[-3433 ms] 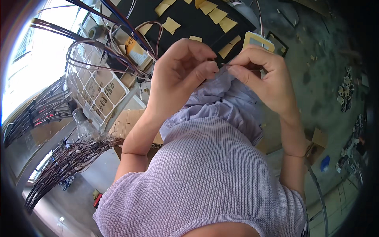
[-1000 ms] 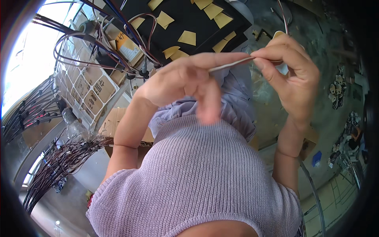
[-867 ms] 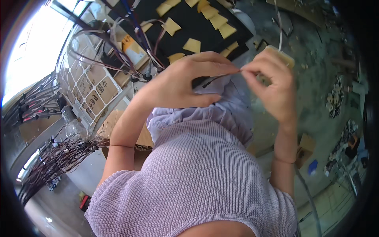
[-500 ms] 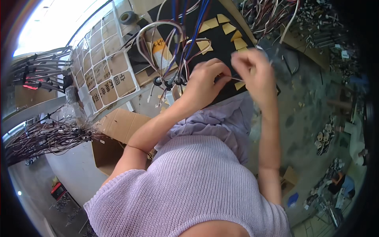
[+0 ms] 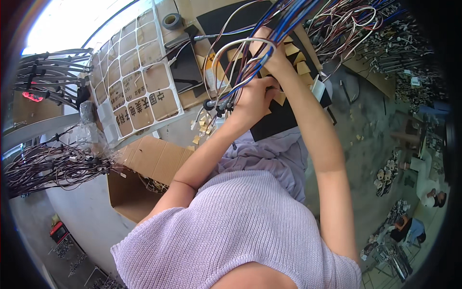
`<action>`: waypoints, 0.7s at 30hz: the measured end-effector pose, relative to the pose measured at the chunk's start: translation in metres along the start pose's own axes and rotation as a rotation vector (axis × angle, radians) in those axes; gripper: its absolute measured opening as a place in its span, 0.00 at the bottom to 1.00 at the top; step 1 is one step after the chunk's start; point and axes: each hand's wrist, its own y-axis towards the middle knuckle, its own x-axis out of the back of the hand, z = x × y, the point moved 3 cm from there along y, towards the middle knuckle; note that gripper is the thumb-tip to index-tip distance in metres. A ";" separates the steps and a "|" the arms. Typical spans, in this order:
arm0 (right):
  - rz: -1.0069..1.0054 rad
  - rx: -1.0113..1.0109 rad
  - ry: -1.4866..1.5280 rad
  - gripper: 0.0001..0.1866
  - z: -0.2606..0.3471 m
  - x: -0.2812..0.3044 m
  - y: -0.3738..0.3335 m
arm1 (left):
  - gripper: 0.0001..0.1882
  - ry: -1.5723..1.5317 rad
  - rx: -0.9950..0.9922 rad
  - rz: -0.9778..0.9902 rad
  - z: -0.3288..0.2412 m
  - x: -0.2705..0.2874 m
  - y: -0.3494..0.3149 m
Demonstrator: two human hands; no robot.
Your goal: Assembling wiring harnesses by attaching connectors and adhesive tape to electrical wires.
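A bundle of blue, white and brown wires [image 5: 284,24] arches over the black board [image 5: 269,126] and runs down to several black round fittings [image 5: 224,106]. My left hand [image 5: 251,99] lies right beside these fittings, thumb and fingers closed in a pinch; what sits between the fingertips is too small to make out. Farther out, my right hand [image 5: 270,55] reaches over the board among small yellow pieces [image 5: 302,67]. Wires cross in front of it and hide its fingers, so its grip does not show.
A roll of grey tape [image 5: 172,21] and a dark flat device [image 5: 185,67] lie at the far left of the board. An open cardboard box [image 5: 161,156] stands left of my lap. Wire bundles hang at left [image 5: 57,166]; more heap up at far right [image 5: 399,45]. People sit at lower right.
My right hand has moved away from my left, forward and leftward, in behind the wires. My left hand stays pinched near the fittings. The wire bundle has swung right, and the view has shifted slightly.
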 end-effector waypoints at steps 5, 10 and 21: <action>-0.213 0.657 -0.124 0.04 0.002 0.009 -0.030 | 0.13 -0.130 0.127 -0.070 0.020 0.004 -0.005; -0.152 0.825 -0.134 0.07 -0.017 0.018 -0.049 | 0.12 -0.133 0.125 -0.119 0.024 0.009 -0.003; 0.028 0.073 1.323 0.04 -0.073 0.113 -0.099 | 0.05 -0.488 0.249 0.201 -0.001 0.016 -0.010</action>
